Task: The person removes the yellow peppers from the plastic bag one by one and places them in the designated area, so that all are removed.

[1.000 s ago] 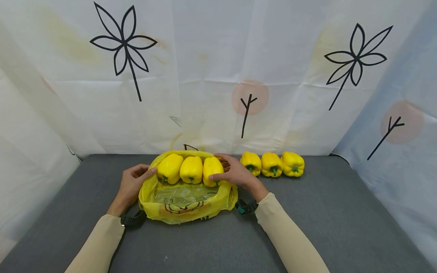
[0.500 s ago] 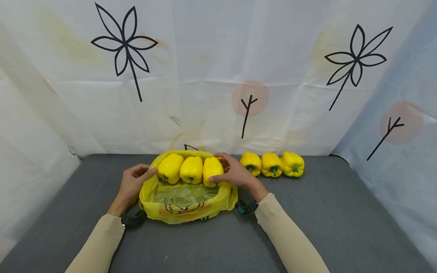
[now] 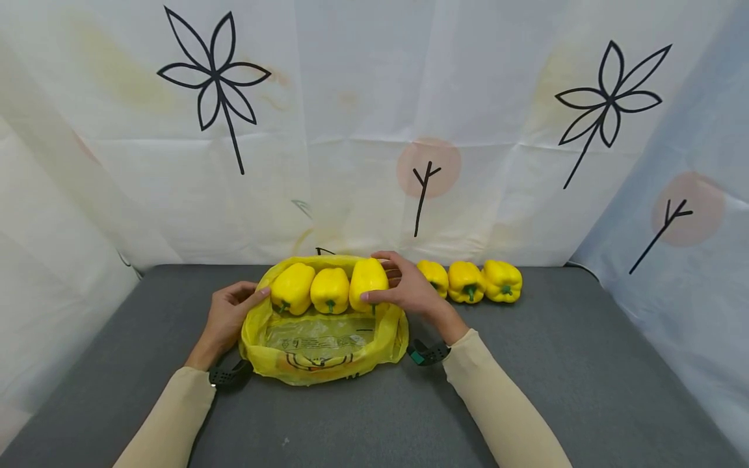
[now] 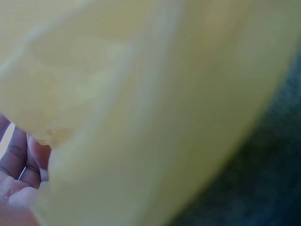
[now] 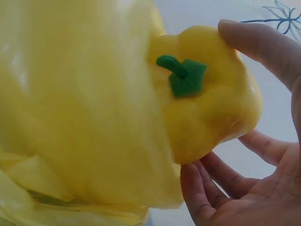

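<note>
a white fabric backdrop point(image 3: 351, 97) with black line-drawn flowers point(image 3: 214, 75) rises behind a dark grey table point(image 3: 585, 377), where a person's two arms in long beige sleeves point(image 3: 503, 403) reach forward. between them, a crinkled yellow plastic bag point(image 3: 374, 354) rests on the tabletop, its wide mouth facing the wearer and its near wall bearing a dark print. the right hand point(image 3: 412, 286) is half curled, gripping a glossy, blocky yellow bell pepper point(image 3: 365, 279) between thumb and fingers; the pepper sits at the right end of the bag's mouth, and the right wrist view shows the bag's edge overlapping part of it. the left hand point(image 3: 228, 315), bent with a narrow gap, pinches the bag's rim at the opposite end, thumb in front and fingers mostly hidden behind the plastic. inside the mouth, along the far wall, sit the left pepper point(image 3: 292, 288) and the middle pepper point(image 3: 329, 290). farther right, a row of three yellow bell peppers point(image 3: 465, 279) stands near the table's back edge, the nearest partly hidden by the right hand. black bands point(image 3: 430, 353) circle both wrists. the gripped pepper's short green stem point(image 5: 186, 82) faces the wrist camera.
</note>
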### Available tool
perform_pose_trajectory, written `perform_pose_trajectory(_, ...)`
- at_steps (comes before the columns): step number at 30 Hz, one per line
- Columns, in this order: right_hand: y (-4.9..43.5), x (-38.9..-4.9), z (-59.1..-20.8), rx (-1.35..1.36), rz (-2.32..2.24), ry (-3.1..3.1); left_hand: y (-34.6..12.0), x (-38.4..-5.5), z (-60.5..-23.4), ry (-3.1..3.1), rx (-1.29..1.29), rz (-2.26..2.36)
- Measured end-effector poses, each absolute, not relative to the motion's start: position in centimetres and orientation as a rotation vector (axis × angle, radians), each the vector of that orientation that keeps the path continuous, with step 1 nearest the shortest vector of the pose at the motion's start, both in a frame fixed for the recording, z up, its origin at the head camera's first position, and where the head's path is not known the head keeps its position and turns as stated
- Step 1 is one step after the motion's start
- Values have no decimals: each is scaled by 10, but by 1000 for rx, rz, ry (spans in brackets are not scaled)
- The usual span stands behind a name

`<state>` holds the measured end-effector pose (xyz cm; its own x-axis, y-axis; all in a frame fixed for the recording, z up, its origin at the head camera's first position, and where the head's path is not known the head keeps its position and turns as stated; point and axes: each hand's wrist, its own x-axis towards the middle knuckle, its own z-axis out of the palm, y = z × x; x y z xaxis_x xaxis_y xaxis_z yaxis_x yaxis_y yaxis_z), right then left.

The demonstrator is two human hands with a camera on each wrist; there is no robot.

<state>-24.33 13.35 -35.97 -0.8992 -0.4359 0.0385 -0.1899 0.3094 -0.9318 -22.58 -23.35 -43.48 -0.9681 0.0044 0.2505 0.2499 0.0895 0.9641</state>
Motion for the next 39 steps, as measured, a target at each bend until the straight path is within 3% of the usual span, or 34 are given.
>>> perform_pose_trajectory(20, 161, -209, -328, -669, -1650, 2476, -234, -226, -435, -2179, -264, -1974)
perform_pose_trajectory(39, 209, -178, -354, -530, -1575, 2580, -230, -223, -430, -2180, -236, -1981)
